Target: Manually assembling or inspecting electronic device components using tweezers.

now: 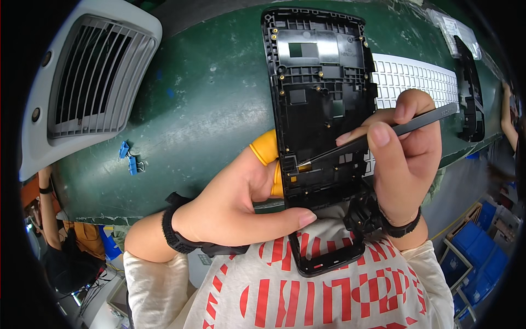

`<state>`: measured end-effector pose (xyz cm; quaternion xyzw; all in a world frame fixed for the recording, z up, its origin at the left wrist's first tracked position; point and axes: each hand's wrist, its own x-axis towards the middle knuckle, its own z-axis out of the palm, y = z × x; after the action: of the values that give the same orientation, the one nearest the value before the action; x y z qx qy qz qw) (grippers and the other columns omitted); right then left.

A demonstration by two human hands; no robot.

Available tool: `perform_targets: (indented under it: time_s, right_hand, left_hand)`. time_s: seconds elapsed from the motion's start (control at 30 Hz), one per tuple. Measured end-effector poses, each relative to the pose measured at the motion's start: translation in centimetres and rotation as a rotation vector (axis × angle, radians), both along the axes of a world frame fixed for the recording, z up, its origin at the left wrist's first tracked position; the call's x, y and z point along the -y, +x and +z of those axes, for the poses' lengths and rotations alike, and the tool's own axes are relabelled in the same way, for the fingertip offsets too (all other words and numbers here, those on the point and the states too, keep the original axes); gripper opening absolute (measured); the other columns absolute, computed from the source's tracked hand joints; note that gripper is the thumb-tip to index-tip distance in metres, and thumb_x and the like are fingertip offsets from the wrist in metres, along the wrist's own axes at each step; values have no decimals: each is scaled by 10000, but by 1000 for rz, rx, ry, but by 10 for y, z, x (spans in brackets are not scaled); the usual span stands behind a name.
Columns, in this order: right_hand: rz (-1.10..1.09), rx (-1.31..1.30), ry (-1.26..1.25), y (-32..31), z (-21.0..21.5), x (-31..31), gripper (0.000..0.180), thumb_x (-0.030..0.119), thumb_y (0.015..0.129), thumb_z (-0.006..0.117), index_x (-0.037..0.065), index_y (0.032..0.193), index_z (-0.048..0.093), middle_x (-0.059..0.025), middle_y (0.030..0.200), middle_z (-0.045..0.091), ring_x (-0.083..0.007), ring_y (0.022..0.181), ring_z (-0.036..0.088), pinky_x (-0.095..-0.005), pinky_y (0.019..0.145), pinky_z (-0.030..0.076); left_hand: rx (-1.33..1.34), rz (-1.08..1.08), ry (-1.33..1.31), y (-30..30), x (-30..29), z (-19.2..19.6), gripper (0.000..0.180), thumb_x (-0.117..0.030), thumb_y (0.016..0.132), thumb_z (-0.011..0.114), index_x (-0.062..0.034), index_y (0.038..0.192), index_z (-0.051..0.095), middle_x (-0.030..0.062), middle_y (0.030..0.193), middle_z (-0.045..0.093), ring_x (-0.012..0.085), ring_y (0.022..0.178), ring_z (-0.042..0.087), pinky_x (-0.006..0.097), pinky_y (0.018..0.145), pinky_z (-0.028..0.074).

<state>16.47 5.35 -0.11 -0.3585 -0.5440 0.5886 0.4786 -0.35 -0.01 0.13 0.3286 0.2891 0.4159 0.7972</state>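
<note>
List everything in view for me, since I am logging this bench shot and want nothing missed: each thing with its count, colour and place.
Black plastic device frame with brass inserts: one, black, centre, held upright over the bench.
Thin black tweezers: one, black, tips at the frame's lower part.
Green worn bench top: one, green, across the middle.
Grey slatted vent housing: one, pale grey, upper left.
Blue binder clips: a small cluster, blue, left on the bench.
White gridded tray: one, white, behind the frame, right.
Blue crates: several, blue, lower right.
Orange finger cot: one, orange, on a left finger.
Left hand: one, grips the frame's lower edge.
Right hand: one, holds the tweezers.
</note>
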Motion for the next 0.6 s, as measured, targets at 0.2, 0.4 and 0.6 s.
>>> perform_targets:
  time_s: [0.2,0.4,0.6]
  right_hand:
    - [-26,-10,0,-3,-1,0,215,85,774,503,47,876,317,-78,633,517,-143,555,552,-222,577,451]
    - [-22,6,14,-2,-1,1,206,87,776,499,47,870,320,-88,637,525,-145,555,555,-211,564,442]
    - [1,4,13,-1,-2,1,204,77,775,496,46,871,319,-80,636,520,-145,562,556,-217,574,448]
  left_hand:
    - [-17,1,36,0,0,-1,650,100,688,516,-2,1230,171,78,1167,369,128,1072,376,281,886,330]
    - [-13,7,30,1,1,-3,659,98,687,519,-5,1234,165,77,1176,359,133,1076,373,285,891,324]
    - [-28,9,48,0,2,-3,668,93,686,525,-6,1237,159,78,1179,353,133,1078,372,284,886,330]
